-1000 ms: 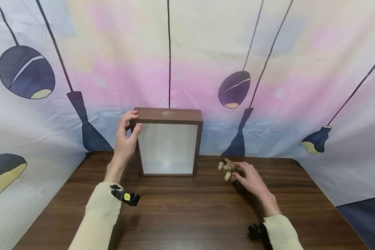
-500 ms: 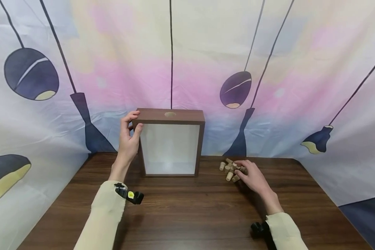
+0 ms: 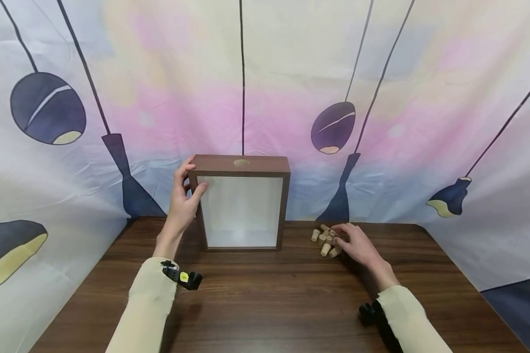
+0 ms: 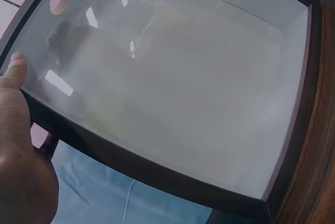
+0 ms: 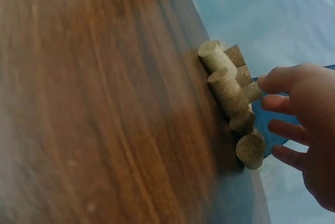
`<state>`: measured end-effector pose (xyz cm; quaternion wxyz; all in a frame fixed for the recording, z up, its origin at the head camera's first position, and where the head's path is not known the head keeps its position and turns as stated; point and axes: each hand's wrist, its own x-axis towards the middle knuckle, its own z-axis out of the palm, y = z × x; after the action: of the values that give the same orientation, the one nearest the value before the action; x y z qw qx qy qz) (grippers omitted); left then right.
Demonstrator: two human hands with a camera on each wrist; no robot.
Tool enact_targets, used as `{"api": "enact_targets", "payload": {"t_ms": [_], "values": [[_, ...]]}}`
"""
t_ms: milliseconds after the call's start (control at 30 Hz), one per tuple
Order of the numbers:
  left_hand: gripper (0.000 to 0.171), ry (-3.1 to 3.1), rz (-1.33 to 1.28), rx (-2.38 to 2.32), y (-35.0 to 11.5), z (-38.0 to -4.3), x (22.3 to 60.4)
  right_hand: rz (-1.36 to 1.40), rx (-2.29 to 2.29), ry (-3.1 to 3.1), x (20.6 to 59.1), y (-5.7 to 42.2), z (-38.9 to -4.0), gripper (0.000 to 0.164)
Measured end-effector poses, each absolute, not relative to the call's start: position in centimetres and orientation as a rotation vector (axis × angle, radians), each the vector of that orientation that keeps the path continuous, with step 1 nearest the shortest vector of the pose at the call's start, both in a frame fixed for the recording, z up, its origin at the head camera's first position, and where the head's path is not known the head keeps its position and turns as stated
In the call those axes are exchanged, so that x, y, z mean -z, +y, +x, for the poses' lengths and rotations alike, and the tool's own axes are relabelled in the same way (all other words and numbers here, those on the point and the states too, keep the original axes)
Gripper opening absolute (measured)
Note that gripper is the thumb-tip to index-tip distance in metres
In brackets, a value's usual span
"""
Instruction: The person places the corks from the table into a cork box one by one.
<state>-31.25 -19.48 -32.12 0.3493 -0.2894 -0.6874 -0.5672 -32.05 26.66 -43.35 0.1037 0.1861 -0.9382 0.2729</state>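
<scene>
A shadow box frame [image 3: 265, 166] with a brown rim and a pale interior stands upright at the back of the table. Its top side has a round hole [image 3: 241, 163]. My left hand [image 3: 183, 208] grips its upper left corner, thumb in front and fingers around the side and top. In the left wrist view, the thumb [image 4: 15, 69] lies over the rim onto the clear front pane. To the right, several corks [image 3: 325, 250] lie in a small heap. My right hand [image 3: 359, 247] reaches over the heap's right side, fingers loosely bent, fingertips right at a cork [image 5: 252, 92].
The dark wood table [image 3: 265, 304] ends at a hanging cloth [image 3: 274, 98] printed with lamps, which also runs down both sides. Black wrist cameras sit on the left cuff [image 3: 150, 284] and right cuff [image 3: 406, 309].
My right hand has eased slightly off the corks, uncovering more of the heap. The left thumb has slid a little further over the front of the frame, which stays put.
</scene>
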Motion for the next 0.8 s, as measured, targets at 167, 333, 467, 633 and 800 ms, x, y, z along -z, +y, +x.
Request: {"api": "enact_targets", "payload": {"t_ms": [167, 333, 467, 633, 800], "values": [[0.049, -1.798, -0.731, 1.47, -19.5, -31.3, 32.3, 0.555, -0.767, -2.769, 43.5, 26.7, -32.4, 0.035], [0.049, -1.813, -0.719, 1.456, -19.3, -31.3, 32.5, 0.543, -0.73, -2.774, 43.9, 26.7, -32.6, 0.031], [0.049, -1.792, -0.72, 1.44, -19.2, -32.1, 33.1, 0.523, -0.701, -2.712, 44.4, 26.7, -32.8, 0.025], [0.049, -1.784, -0.717, 1.446, -19.0, -31.8, 33.0, 0.496, -0.672, -2.658, 44.2, 26.6, -32.8, 0.02], [0.048, -1.803, -0.704, 1.444, -19.0, -31.1, 32.6, 0.471, -0.709, -2.623, 43.5, 26.5, -32.9, 0.02]]}}
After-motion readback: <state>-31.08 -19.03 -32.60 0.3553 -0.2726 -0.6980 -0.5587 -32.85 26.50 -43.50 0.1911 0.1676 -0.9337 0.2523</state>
